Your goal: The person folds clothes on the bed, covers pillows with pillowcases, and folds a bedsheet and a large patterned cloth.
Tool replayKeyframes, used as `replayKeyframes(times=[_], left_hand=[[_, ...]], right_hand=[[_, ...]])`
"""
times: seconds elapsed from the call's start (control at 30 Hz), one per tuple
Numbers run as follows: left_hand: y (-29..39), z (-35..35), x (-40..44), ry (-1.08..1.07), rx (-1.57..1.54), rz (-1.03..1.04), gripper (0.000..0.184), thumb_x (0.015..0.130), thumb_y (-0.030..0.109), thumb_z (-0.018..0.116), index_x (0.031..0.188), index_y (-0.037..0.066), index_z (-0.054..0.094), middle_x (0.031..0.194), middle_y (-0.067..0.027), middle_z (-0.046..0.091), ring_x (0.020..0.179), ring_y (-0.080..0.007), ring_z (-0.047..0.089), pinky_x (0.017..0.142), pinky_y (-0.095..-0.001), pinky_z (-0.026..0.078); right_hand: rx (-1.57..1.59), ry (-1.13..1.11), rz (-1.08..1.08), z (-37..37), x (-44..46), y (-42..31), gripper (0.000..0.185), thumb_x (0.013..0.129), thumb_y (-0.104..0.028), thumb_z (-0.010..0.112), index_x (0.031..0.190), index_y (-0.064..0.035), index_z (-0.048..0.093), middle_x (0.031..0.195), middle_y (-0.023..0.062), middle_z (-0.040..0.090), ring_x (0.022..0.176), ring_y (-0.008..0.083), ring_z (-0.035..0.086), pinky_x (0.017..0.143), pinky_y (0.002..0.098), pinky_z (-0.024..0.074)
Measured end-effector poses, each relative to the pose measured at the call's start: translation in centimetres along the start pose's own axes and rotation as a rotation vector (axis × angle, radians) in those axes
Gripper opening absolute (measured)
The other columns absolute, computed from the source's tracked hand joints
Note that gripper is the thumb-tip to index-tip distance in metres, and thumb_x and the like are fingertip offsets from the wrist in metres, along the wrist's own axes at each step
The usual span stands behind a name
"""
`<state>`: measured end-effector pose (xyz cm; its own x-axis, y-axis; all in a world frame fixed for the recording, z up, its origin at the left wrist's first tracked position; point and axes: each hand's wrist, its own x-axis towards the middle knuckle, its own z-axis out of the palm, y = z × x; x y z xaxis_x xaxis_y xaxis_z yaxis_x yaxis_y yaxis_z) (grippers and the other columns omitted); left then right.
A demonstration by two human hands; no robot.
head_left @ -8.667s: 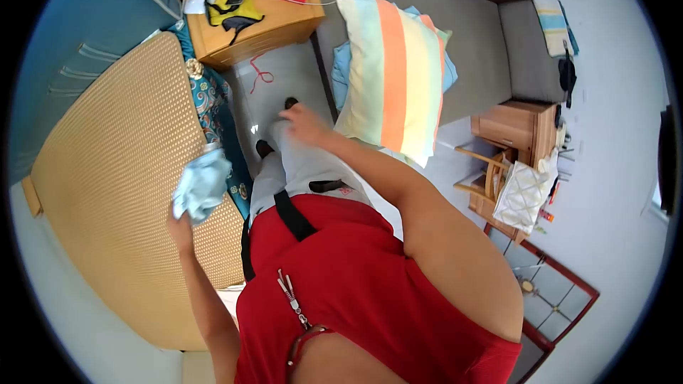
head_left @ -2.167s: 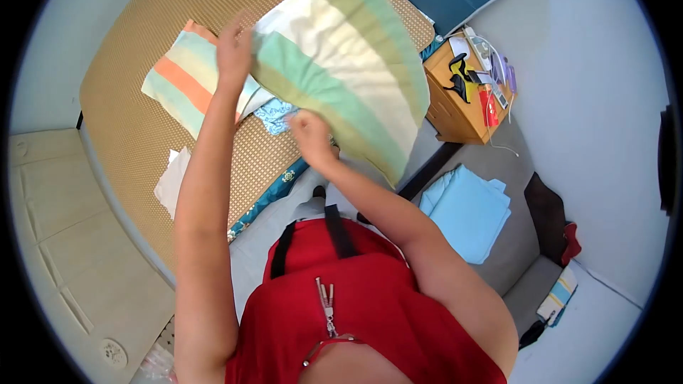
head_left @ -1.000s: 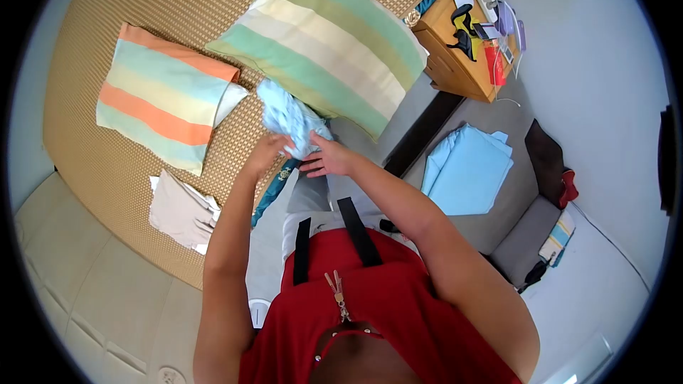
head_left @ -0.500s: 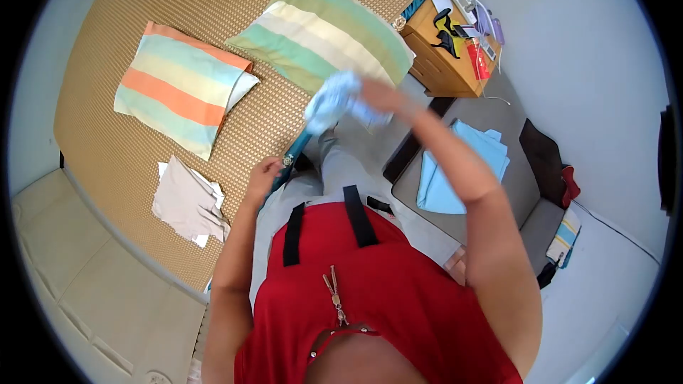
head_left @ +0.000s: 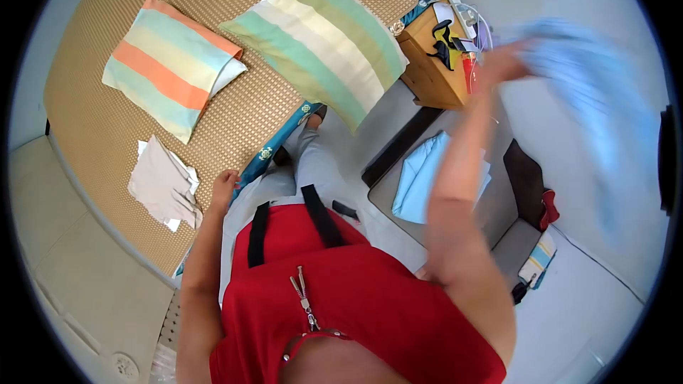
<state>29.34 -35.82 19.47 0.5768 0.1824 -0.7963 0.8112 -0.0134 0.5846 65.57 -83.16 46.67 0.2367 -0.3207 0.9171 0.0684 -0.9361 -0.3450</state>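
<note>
My right hand (head_left: 506, 64) is raised at the right, closed on a light blue cloth (head_left: 590, 78). The cloth is smeared by motion and trails out in front of the wall. Over by the bed's edge is my left hand (head_left: 227, 185), its fingers loosely bent and apart, holding nothing that I can see. Below my right forearm, partly hidden by it, a folded light blue cloth (head_left: 420, 181) lies on the grey sofa (head_left: 498, 203).
On the bed's woven mat (head_left: 263, 110) lie a green-striped pillow (head_left: 327, 35), an orange-striped pillow (head_left: 171, 64) and a beige cloth (head_left: 163, 183). A wooden nightstand (head_left: 430, 71) holds black straps, cables and a red packet. A striped cloth (head_left: 538, 256) rests beside the sofa.
My right hand has swung the light blue cloth from near the green-striped pillow out to the right, where it has spread from a bunch. My left hand stays by the bed's edge.
</note>
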Motion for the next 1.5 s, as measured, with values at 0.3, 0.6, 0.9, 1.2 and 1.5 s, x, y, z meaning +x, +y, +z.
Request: replayKeyframes(times=[0.3, 0.6, 0.9, 1.2, 1.5], left_hand=[[2.1, 0.3, 0.8, -0.135, 0.143, 0.094, 0.024, 0.092, 0.019, 0.052, 0.103, -0.001, 0.058, 0.083, -0.0058, 0.060, 0.072, -0.0124, 0.056, 0.066, -0.0255, 0.046], [3.2, 1.2, 2.6, -0.146, 0.202, 0.109, 0.026, 0.090, 0.017, 0.051, 0.106, -0.001, 0.058, 0.085, -0.0079, 0.062, 0.073, -0.0146, 0.057, 0.067, -0.0263, 0.046], [1.2, 1.2, 1.6, -0.094, 0.182, 0.097, 0.022, 0.089, 0.016, 0.050, 0.101, 0.000, 0.059, 0.083, -0.0060, 0.062, 0.069, -0.0125, 0.056, 0.065, -0.0252, 0.047], [-1.0, -1.3, -0.8, -0.004, 0.170, 0.063, 0.022, 0.090, 0.019, 0.052, 0.096, 0.000, 0.061, 0.075, -0.0042, 0.060, 0.063, -0.0114, 0.055, 0.060, -0.0247, 0.045], [-1.9, -0.8, 1.3, -0.063, 0.175, 0.110, 0.021, 0.090, 0.017, 0.051, 0.097, 0.000, 0.060, 0.081, -0.0059, 0.062, 0.068, -0.0127, 0.058, 0.061, -0.0256, 0.049]], right_hand=[[-0.003, -2.625, 0.401, -19.3, -42.0, 5.6, 0.058, 0.076, -0.044, 0.060, 0.112, 0.0012, 0.059, 0.119, 0.0213, 0.056, 0.111, 0.0323, 0.052, 0.096, 0.0390, 0.0390], [-0.240, -1.030, 0.258, -6.2, 0.9, 4.9, 0.051, 0.090, -0.038, 0.051, 0.115, 0.0063, 0.048, 0.106, 0.0217, 0.057, 0.096, 0.0308, 0.055, 0.086, 0.0379, 0.0420], [0.096, -0.130, 0.165, -0.7, -5.5, 0.3, 0.041, 0.087, -0.014, 0.055, 0.125, -0.0014, 0.045, 0.116, 0.0152, 0.055, 0.099, 0.0219, 0.055, 0.087, 0.0340, 0.0439], [0.248, -2.670, -0.188, -17.3, -36.7, -2.6, 0.051, 0.083, -0.017, 0.054, 0.133, -0.0150, 0.042, 0.125, 0.0156, 0.052, 0.112, 0.0277, 0.051, 0.095, 0.0358, 0.0402], [-0.035, -1.141, 0.019, -6.0, 5.0, -2.2, 0.026, 0.091, -0.016, 0.047, 0.107, 0.0016, 0.054, 0.087, 0.0097, 0.059, 0.072, 0.0173, 0.053, 0.062, 0.0357, 0.0433]])
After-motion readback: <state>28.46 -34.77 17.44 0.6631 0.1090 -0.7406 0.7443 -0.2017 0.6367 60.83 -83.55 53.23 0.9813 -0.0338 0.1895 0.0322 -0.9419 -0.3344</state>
